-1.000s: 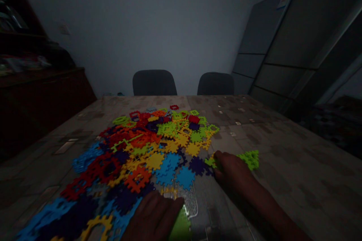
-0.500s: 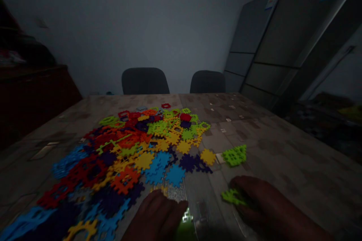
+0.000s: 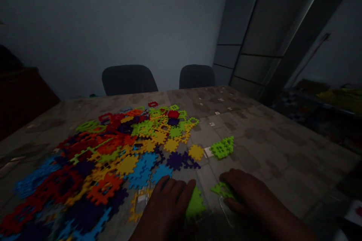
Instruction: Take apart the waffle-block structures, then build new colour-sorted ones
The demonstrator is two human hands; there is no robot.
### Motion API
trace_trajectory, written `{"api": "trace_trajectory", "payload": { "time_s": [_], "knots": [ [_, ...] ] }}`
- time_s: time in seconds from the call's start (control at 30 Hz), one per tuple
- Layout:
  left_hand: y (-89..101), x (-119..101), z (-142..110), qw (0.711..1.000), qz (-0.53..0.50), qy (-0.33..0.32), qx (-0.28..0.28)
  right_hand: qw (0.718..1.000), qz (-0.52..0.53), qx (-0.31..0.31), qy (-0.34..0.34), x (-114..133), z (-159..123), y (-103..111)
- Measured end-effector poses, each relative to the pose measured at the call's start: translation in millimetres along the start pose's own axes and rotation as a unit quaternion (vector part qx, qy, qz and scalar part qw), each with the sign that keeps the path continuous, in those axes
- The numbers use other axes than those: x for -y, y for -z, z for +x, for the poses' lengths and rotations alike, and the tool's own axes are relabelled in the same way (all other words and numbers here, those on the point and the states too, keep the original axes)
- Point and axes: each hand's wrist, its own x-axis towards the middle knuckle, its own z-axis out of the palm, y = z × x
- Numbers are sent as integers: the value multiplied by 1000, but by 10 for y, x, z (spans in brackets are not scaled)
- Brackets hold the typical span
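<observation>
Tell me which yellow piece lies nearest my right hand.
The solid yellow square just left of the separate green cluster; the other visible yellow pieces lie farther left.

The left hand (image 3: 172, 201) is gripping a green toothed plate (image 3: 197, 204), while the right hand (image 3: 244, 192) is pinching a second green piece (image 3: 220, 189). Beyond them, a green assembly (image 3: 222, 148) is lying near a yellow piece (image 3: 196, 152); mixed-colour pieces (image 3: 113, 145) are lying heaped leftward on the patterned table (image 3: 277, 154). Two dark chairs (image 3: 129, 79) are standing behind.

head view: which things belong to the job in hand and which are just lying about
Job in hand, likely:
green plate in the left hand
small green piece in the right hand
green cluster, loose toothed pieces

Background:
dark chairs
tall grey panels
</observation>
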Motion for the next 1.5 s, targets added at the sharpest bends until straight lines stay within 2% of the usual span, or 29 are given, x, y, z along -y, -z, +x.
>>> {"api": "trace_trajectory", "payload": {
  "time_s": [0.27, 0.33, 0.5, 0.6, 0.7, 0.83, 1.0, 1.13, 1.2, 1.3, 1.5],
  "knots": [
    [127, 77, -123, 999, -32, 5, 6, 1000, -1, 8, -24, 79, -1, 34],
    [129, 68, -109, 999, -43, 6, 0, 1000, 7, 2, -20, 108, 15, 43],
    [60, 40, -57, 999, -40, -3, -26, 998, 33, 34, -27, 157, 38, 132],
    [-29, 63, -46, 999, -29, -6, -33, 999, 49, -3, -22, 37, 22, 216],
    [-174, 88, 7, 999, -23, -16, -32, 995, 51, -84, -23, -219, 22, 348],
    [-354, -17, 232, 999, -15, -20, -28, 986, 32, -158, -47, -557, 97, 621],
    [-352, -369, 652, 998, -65, -7, 7, 986, 34, -156, -48, -749, 239, 837],
    [-269, -599, 966, 996, -70, 30, 57, 988, 39, -148, -30, -790, 335, 804],
    [-240, -659, 1064, 996, -60, 41, 59, 988, 40, -144, -24, -797, 376, 775],
    [-231, -662, 1076, 997, -54, 36, 36, 988, 44, -145, -16, -804, 418, 757],
    [-309, -447, 777, 998, -35, -52, 2, 990, 59, -129, -1, -844, 416, 797]
  ]
}}
